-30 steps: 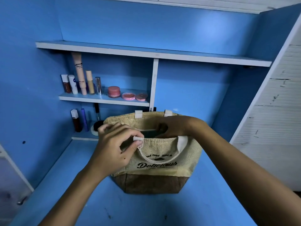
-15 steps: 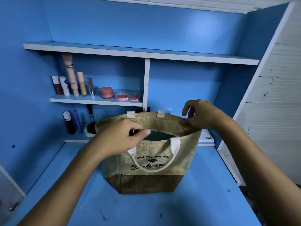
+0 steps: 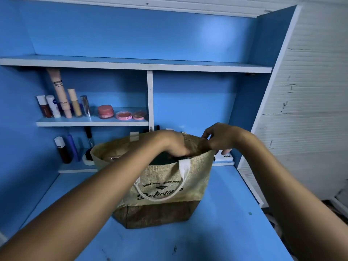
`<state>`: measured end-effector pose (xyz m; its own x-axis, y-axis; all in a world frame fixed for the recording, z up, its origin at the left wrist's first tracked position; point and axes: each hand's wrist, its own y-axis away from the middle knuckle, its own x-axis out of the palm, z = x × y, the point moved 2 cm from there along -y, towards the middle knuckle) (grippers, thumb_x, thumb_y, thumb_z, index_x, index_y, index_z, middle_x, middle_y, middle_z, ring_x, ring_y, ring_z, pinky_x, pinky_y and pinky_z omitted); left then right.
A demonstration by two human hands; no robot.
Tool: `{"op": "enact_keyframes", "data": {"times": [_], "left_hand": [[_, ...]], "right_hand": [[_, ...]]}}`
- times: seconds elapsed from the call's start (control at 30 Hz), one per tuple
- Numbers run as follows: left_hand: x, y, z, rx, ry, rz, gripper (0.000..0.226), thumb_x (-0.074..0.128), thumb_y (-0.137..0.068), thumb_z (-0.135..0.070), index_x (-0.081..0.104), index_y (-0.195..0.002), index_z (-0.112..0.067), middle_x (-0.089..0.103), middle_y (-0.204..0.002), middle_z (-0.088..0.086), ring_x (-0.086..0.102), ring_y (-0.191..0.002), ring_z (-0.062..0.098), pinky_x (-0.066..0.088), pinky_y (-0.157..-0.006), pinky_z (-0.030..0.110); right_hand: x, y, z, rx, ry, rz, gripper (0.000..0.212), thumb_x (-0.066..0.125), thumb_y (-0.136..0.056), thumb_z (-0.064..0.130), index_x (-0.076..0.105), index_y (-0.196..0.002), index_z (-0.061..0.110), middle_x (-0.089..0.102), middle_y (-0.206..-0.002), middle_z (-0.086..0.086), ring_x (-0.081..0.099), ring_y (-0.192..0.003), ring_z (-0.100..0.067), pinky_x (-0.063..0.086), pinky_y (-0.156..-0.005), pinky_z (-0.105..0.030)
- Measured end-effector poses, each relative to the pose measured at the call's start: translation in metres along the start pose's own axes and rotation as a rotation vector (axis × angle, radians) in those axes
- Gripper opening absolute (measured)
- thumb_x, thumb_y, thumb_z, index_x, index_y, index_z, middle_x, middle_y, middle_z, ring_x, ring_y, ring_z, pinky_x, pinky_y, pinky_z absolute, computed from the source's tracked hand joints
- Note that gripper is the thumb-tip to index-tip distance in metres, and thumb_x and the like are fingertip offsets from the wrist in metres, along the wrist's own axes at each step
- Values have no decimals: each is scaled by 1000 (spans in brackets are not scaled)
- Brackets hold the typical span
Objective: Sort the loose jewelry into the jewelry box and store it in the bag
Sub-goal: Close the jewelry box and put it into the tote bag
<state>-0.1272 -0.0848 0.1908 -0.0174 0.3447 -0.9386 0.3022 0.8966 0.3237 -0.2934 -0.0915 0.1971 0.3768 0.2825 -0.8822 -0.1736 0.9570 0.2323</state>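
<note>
The burlap bag (image 3: 165, 187) stood upright on the blue surface (image 3: 216, 232). The left hand (image 3: 175, 146) reached inside its mouth, grip impossible to tell, above a dark box (image 3: 162, 161). The right hand (image 3: 220, 138) pinched the bag's right rim.

Both forearms reach fwd from bottom corners, converging mid-frame. Left hand (image 3: 172, 146) knuckles up, wrist bent down, fingers dipped out of sight below the bag (image 3: 169, 187) rim, so grip unclear. Right hand (image 3: 219, 139) sits at the rim's right end, fingers curled, pinching the fabric edge between thumb and fingers; one fingertip pokes out below. Hands close, not touching.
</note>
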Motion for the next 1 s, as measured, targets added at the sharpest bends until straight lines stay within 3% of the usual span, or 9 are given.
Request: {"op": "enact_keyframes", "data": {"times": [0.13,0.37,0.5,0.6,0.73,0.8,1.0], "left_hand": [[11,-16,-5,-6,-34,-11,50,44,-91,-55,60,-121,-17,62,-122,4,59,-102,22,50,-87,33],[12,-15,-13,-50,-9,-25,31,48,-96,-26,62,-116,-8,58,-98,5,55,-86,19,43,-66,28],[10,-10,-12,-63,57,-49,34,48,-90,-16,62,-119,-7,63,-111,7,60,-92,20,51,-69,29],[10,-4,-6,-93,126,-51,21,50,-88,-12,69,-95,-6,62,-79,3,56,-66,16,42,-52,24],[6,5,15,-154,150,-33,20,57,-95,-24,67,-90,-7,58,-73,1,53,-65,15,44,-62,27],[1,14,30,-181,172,-40,26,66,-92,-35,64,-80,-12,58,-71,-1,52,-62,13,41,-58,26],[-13,50,94,-338,115,-109,27,75,-81,-42,62,-75,-20,63,-85,-2,57,-75,12,40,-62,29]], "right_hand": [[-1,3,7,43,43,63,21,53,-92,20,69,-106,21,76,-93,-3,74,-77,-9,57,-58,-21],[2,0,14,156,94,144,32,49,-91,12,71,-113,10,78,-94,-6,76,-79,-12,61,-69,-27],[4,-4,15,182,134,173,34,51,-91,6,69,-119,7,77,-99,-10,75,-90,-17,59,-76,-29],[4,-4,14,180,176,207,34,54,-90,3,69,-121,7,77,-102,-9,74,-96,-17,59,-81,-29],[3,-3,11,176,166,202,31,56,-90,4,70,-117,7,78,-96,-8,74,-94,-16,59,-81,-29],[3,-2,9,176,153,188,30,54,-91,4,69,-117,8,77,-98,-8,74,-94,-16,59,-83,-31],[1,-4,8,182,119,166,29,55,-92,9,71,-116,11,77,-98,-7,75,-93,-15,59,-83,-31]]}}
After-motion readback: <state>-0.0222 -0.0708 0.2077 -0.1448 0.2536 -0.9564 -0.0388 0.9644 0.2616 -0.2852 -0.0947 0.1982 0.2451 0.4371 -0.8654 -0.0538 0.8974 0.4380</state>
